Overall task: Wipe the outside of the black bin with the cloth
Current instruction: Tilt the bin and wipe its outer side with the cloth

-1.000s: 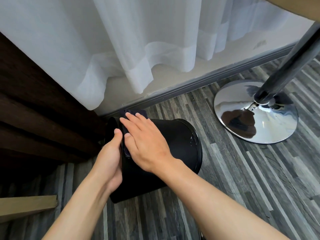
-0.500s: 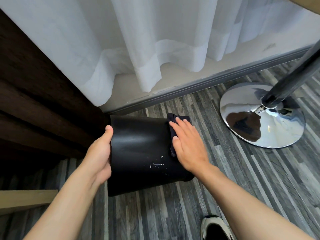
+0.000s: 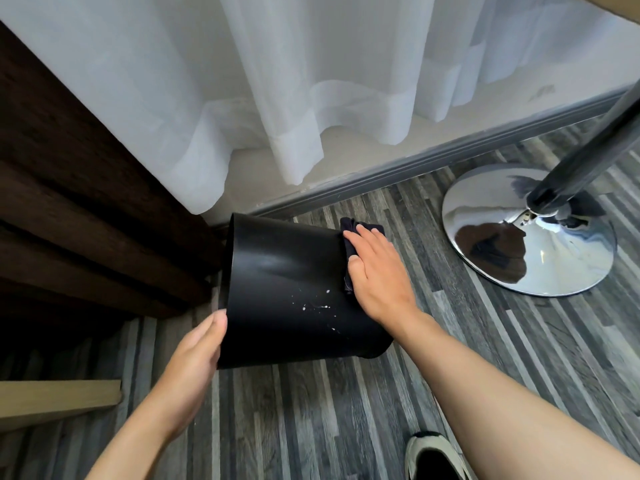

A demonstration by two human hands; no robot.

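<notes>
The black bin (image 3: pixel 284 285) is tipped on its side on the grey wood floor, its rim end at the left and its base end at the right. Small white specks dot its side. My left hand (image 3: pixel 197 355) grips the rim edge at the lower left. My right hand (image 3: pixel 377 271) lies flat on a dark cloth (image 3: pixel 348 252), pressing it against the bin's wall near the base end. Most of the cloth is hidden under my palm; its dark folds stick out above my fingers.
A chrome round base (image 3: pixel 530 233) with a dark pole (image 3: pixel 588 147) stands at the right. Sheer white curtains (image 3: pixel 277 98) hang over the skirting behind the bin. Dark wooden furniture (image 3: pixel 79 202) fills the left. A light wood board (image 3: pixel 59 396) lies at the lower left, a shoe (image 3: pixel 436 459) at the bottom.
My right hand slid the cloth along the bin from the rim end to the base end. The bin turned, showing its speckled side. My left hand shifted down the rim.
</notes>
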